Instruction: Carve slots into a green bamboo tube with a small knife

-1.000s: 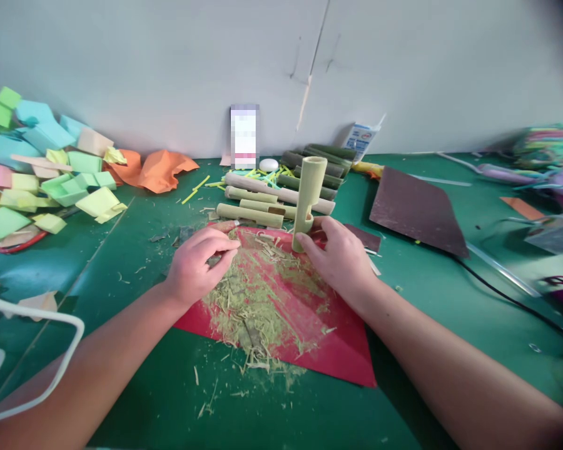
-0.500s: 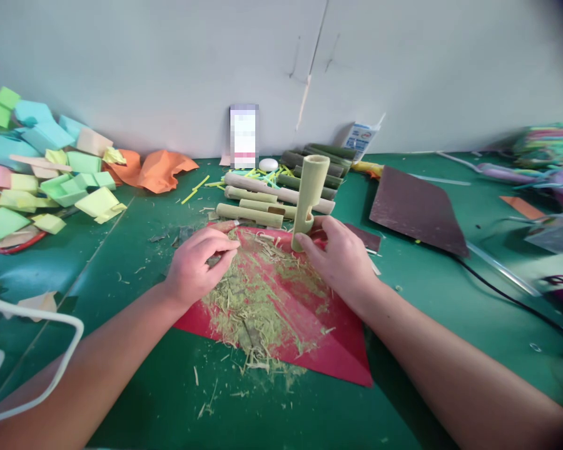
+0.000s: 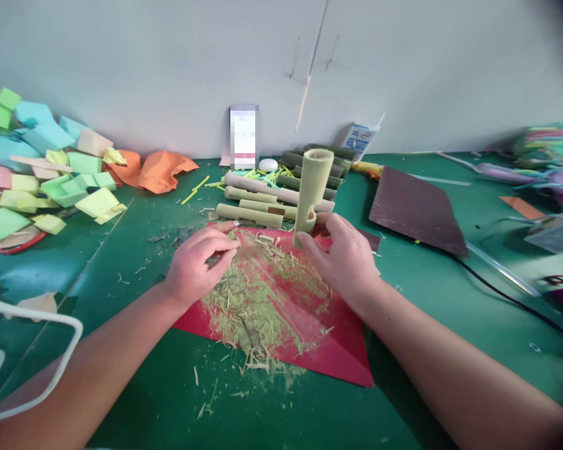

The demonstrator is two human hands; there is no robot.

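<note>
A pale bamboo tube [image 3: 313, 184] with a notch cut in its side stands nearly upright in my right hand [image 3: 347, 253], its open end up. The thumb and fingers close round its lower part. My left hand [image 3: 199, 262] is closed in a pinch left of the tube, over the edge of a red sheet [image 3: 342, 350]; what it holds, if anything, I cannot make out. Shavings and greenish dust [image 3: 258, 300] cover much of the sheet. Behind the hands lie several bamboo pieces, among them a short pale tube [image 3: 248, 215] and a longer one [image 3: 253, 185].
A phone [image 3: 244, 137] leans on the wall. Folded paper pieces [image 3: 47, 134] and crumpled orange paper [image 3: 164, 170] lie left. A dark brown board [image 3: 415, 209] lies right, with a black cable [image 3: 502, 290] running from it. A white metal frame [image 3: 70, 369] stands at near left.
My right hand has shifted the bamboo tube slightly up and to the right, and its top opening now tips more away from me. The left hand has hardly moved.
</note>
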